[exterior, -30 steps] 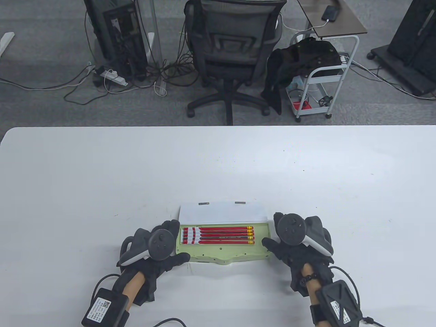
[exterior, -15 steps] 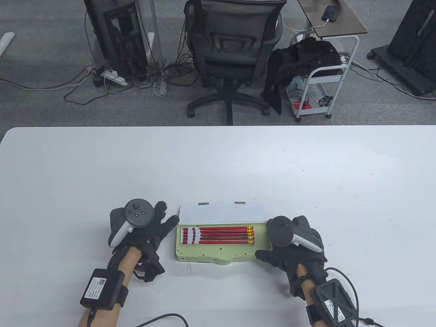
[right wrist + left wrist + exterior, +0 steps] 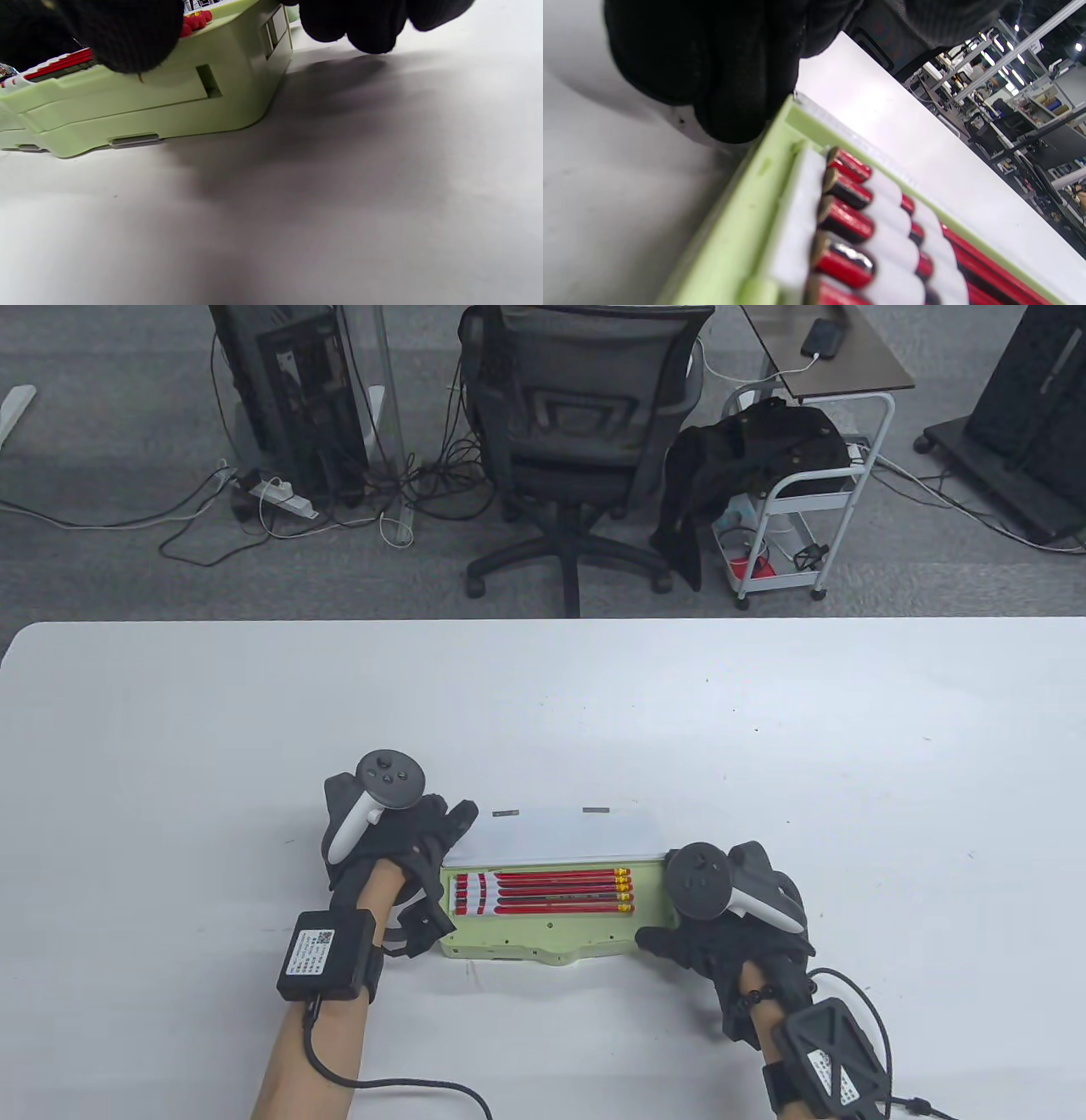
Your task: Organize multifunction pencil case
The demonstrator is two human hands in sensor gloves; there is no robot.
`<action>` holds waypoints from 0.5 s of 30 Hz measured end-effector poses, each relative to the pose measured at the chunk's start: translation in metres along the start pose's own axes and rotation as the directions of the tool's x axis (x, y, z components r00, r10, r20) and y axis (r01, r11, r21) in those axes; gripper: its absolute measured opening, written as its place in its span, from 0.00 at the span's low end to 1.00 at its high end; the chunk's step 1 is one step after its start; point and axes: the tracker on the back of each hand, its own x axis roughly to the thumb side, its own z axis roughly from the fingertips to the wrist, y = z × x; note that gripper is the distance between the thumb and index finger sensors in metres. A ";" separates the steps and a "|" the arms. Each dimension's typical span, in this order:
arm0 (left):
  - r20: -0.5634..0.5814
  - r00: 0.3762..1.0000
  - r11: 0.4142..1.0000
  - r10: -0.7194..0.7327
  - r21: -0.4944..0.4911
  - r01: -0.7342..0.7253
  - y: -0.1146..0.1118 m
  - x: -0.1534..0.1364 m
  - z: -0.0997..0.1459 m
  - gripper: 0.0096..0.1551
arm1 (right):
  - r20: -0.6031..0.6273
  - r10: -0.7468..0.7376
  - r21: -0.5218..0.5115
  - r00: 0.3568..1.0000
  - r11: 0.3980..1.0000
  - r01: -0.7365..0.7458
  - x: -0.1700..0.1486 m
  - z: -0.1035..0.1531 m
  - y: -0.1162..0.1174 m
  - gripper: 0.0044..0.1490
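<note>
The open green case (image 3: pixel 543 937) lies near the table's (image 3: pixel 170 729) front edge with red pencils (image 3: pixel 551 892) side by side in its tray and its white lid (image 3: pixel 564 838) folded back. The left hand (image 3: pixel 399 848) sits at the case's left end, fingers reaching the lid's far-left corner, though whether they clasp it I cannot tell. The right hand (image 3: pixel 730 925) holds the right end, thumb curled on the front rim and fingers past the end wall; bare tabletop spreads wide behind and to both sides.
</note>
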 end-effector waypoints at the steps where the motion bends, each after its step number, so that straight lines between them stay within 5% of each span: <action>1: -0.006 1.000 1.000 0.005 0.006 -0.005 0.000 0.000 0.000 0.50 | -0.001 0.002 -0.002 1.000 1.000 -0.002 0.000 0.000 0.000 0.66; 10: 0.014 0.983 0.983 0.182 0.040 -0.182 0.014 -0.001 0.002 0.52 | -0.006 0.026 -0.031 1.000 0.999 -0.026 0.001 -0.001 -0.001 0.66; 15: 0.121 0.978 0.976 0.171 0.115 -0.185 0.025 0.011 0.021 0.41 | -0.025 0.049 -0.092 0.998 0.994 -0.052 0.004 0.001 -0.002 0.66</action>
